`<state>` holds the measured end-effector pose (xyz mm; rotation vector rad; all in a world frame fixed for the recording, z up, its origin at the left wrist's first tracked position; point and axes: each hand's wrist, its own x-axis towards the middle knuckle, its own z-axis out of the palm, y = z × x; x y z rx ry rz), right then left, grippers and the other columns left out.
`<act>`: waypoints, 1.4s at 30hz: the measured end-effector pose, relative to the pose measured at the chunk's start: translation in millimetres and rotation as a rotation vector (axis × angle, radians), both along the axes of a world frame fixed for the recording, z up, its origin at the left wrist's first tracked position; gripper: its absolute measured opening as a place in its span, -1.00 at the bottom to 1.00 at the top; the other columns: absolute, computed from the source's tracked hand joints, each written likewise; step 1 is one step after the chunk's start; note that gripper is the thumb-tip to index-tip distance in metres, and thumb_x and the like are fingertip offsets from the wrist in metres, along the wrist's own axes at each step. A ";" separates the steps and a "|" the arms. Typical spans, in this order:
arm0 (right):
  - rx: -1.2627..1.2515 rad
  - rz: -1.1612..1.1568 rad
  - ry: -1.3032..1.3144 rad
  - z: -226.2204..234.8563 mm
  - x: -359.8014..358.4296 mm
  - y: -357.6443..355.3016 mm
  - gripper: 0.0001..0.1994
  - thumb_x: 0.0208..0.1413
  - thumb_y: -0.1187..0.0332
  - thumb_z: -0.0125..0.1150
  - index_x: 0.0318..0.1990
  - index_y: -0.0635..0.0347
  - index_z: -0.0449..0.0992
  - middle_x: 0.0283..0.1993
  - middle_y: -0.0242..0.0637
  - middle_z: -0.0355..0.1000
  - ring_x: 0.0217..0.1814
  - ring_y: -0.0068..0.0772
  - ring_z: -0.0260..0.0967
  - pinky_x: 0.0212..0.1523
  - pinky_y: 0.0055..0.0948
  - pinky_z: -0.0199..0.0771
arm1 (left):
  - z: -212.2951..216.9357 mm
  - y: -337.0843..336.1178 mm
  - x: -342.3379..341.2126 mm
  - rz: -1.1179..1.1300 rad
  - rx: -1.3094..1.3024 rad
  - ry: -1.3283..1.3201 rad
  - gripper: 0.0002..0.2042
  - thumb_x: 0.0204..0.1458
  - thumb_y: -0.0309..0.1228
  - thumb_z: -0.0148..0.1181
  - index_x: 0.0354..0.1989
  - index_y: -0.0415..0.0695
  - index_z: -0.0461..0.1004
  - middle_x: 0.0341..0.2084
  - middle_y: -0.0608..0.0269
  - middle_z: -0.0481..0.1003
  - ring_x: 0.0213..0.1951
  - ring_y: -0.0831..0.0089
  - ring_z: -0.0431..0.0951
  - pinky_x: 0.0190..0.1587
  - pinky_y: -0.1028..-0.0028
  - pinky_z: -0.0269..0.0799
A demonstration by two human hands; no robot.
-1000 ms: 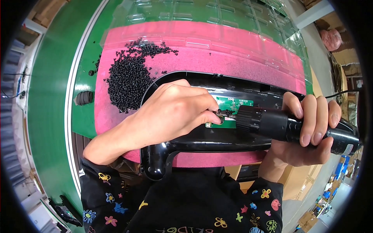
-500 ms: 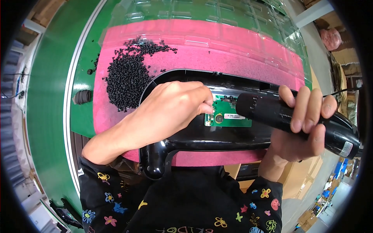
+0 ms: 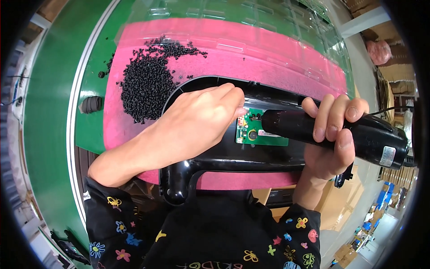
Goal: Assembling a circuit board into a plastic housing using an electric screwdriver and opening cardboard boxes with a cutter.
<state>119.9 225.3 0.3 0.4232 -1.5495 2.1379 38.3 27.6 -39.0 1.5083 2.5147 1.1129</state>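
My right hand [image 3: 333, 121] wraps round a black electric screwdriver [image 3: 291, 125], which lies nearly level with its front end pointing left over a green circuit board [image 3: 271, 141]. The screwdriver's bit does not show clearly. The board sits in a long, glossy black plastic housing [image 3: 251, 165], with a small round black part and a white label on it. Bent over the housing's left part, my left hand [image 3: 201, 114] has thumb and fingertips pressed together by the board's upper left corner. Whatever is in that pinch is hidden.
Left of the housing, a heap of small black screws [image 3: 148, 85] covers part of the pink mat [image 3: 215, 62]. A clear plastic tray [image 3: 251, 33] lies across the far side. On the green surface at left sits a small dark roll [image 3: 91, 104]. A cable [image 3: 394, 108] crosses at right.
My right hand and the screwdriver have moved left, farther over the board. My left hand has shifted slightly up and stays pinched.
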 end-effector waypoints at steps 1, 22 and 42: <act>0.033 -0.016 -0.002 0.0 -1.1 -1.4 -0.67 -0.10 0.41 0.22 -0.21 0.09 0.22 -0.54 -0.41 0.20 -0.54 -0.50 0.22 -0.04 -0.29 0.41 | -1.3 -0.4 0.2 0.003 0.002 -0.004 -0.85 0.01 -0.50 0.13 -0.38 -0.30 0.30 -0.48 0.05 0.37 -0.42 0.04 0.44 -0.44 0.23 0.34; 0.389 0.058 -0.127 10.9 -35.0 -29.9 -0.73 -0.06 0.39 0.16 -0.26 0.11 0.19 -0.57 -0.45 0.13 -0.59 -0.60 0.05 -0.34 -0.45 0.22 | -1.7 -1.2 -2.6 0.025 0.082 -0.031 -0.88 0.01 -0.50 0.11 -0.36 -0.29 0.34 -0.46 0.01 0.39 -0.40 -0.01 0.45 -0.41 0.18 0.34; -0.331 0.263 0.075 12.0 -23.6 -4.7 -0.87 0.07 0.42 0.07 -0.28 0.07 0.24 -0.54 -0.56 0.15 -0.53 -0.69 0.10 -0.28 -0.55 0.09 | -2.6 -0.8 -8.2 -0.108 0.128 -0.111 -0.83 -0.07 -0.46 0.23 -0.44 -0.28 0.37 -0.52 0.11 0.44 -0.45 0.13 0.48 -0.42 0.31 0.38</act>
